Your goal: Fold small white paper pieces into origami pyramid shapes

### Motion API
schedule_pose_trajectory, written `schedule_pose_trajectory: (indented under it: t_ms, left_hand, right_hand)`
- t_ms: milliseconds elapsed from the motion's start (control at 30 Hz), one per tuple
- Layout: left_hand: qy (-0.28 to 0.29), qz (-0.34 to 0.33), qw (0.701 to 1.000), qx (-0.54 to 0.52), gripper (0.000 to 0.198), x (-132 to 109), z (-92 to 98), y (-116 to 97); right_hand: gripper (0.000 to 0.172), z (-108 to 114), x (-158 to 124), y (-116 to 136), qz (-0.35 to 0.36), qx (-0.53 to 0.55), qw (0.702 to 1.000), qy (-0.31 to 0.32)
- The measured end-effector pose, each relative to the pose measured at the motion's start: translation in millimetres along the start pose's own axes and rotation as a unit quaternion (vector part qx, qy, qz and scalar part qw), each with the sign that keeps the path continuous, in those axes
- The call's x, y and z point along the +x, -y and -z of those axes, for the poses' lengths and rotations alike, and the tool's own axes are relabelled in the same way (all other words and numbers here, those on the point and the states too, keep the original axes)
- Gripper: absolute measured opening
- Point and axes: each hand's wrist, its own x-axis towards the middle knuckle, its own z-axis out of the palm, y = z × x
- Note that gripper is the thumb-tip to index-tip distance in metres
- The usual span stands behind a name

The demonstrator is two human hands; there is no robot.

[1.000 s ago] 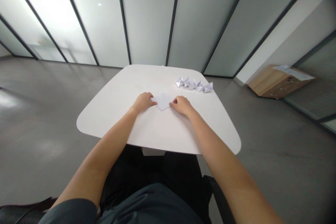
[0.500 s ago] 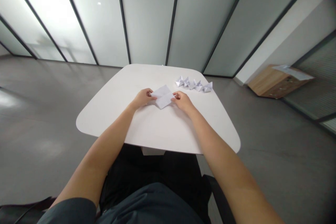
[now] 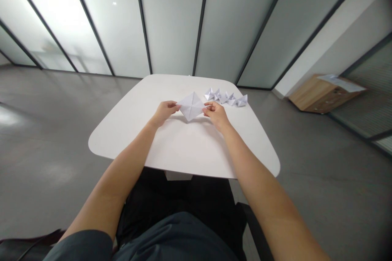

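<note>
A square of folded white paper (image 3: 191,106) is turned like a diamond, with crease lines meeting at its centre. My left hand (image 3: 165,113) pinches its left corner and my right hand (image 3: 215,114) holds its right corner. The paper appears raised a little above the white table (image 3: 183,147), though the height is hard to judge. Close beyond my right hand lies a row of several small white origami pieces (image 3: 226,97). Part of the paper's corners is hidden by my fingers.
The rounded table stands on a grey floor, with my dark-clothed lap at its near edge. A wooden cabinet or box (image 3: 324,95) with papers on top sits on the floor at the far right. Frosted glass panels rise beyond the table.
The paper has opened from a narrower folded shape into a full diamond. My hands have drawn slightly apart, and the paper has moved a little farther from me.
</note>
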Motion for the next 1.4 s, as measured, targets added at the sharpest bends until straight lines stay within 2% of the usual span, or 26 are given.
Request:
schedule_pose_trajectory:
  t_ms: [133, 300, 433, 533, 700, 833, 933, 1067, 1200, 1300, 1400]
  left_hand:
    - [-0.015, -0.063, 0.997, 0.040, 0.052, 0, 0.5, -2]
    - [-0.027, -0.120, 0.984, 0.132, 0.035, 2, 2.5, -2]
    - [-0.028, -0.122, 0.982, 0.142, 0.039, 5, 4.9, 2]
    - [-0.047, -0.117, 0.981, 0.150, 0.038, 5, 6.1, 3]
    - [-0.072, -0.106, 0.973, 0.194, 0.030, 5, 6.4, 2]
    - [-0.082, -0.106, 0.969, 0.206, 0.024, 3, 5.6, 0]
    - [-0.080, -0.100, 0.976, 0.174, 0.024, 3, 4.6, -1]
    - [-0.029, -0.071, 0.996, 0.052, 0.033, 2, 2.4, -1]
    - [0.011, -0.027, 1.000, -0.012, 0.039, -1, -0.3, -4]
    - [0.013, -0.012, 0.999, -0.042, 0.039, -1, -2.0, -4]
    - [0.007, -0.015, 1.000, -0.026, 0.037, 0, -2.7, -4]
  right_hand:
    - [0.043, 0, -2, 2, 0.035, -0.038, 0.998, 0.019]
    - [0.032, 0, -2, 3, 0.062, -0.088, 0.994, 0.026]
    - [0.033, 1, 0, 0, 0.069, -0.104, 0.992, 0.012]
    - [0.035, 1, 0, -1, 0.076, -0.109, 0.991, 0.002]
    - [0.027, 2, -1, 1, 0.078, -0.164, 0.983, -0.024]
    - [0.021, 1, -2, 3, 0.078, -0.152, 0.985, -0.032]
    - [0.025, 0, -2, 2, 0.087, -0.114, 0.989, -0.038]
    - [0.032, 2, 1, -2, 0.105, -0.108, 0.987, -0.047]
    - [0.023, 3, 3, -5, 0.058, -0.127, 0.990, -0.034]
    - [0.020, -2, 3, -2, 0.014, -0.055, 0.998, -0.024]
    - [0.019, -8, 1, 3, -0.029, -0.003, 0.999, -0.019]
